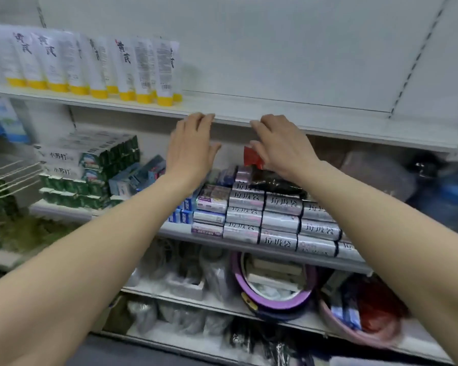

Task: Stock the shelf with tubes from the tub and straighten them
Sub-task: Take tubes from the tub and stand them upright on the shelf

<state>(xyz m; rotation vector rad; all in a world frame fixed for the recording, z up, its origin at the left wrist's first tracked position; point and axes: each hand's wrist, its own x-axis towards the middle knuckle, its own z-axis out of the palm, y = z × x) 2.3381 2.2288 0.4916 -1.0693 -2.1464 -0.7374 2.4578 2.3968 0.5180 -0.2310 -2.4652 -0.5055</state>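
Note:
Several white tubes with yellow caps stand cap-down in a crowded row at the left of the top shelf. Some lean and overlap. My left hand reaches up with its fingertips at the front edge of that shelf, to the right of the tubes, holding nothing. My right hand is beside it, fingers also at the shelf edge, empty. A purple tub sits on a lower shelf; no tubes show in it.
The top shelf right of the tubes is bare. Below are green and white boxed goods, silver rolls and a red-topped black packet. Lower shelves hold bagged goods and a pink basin.

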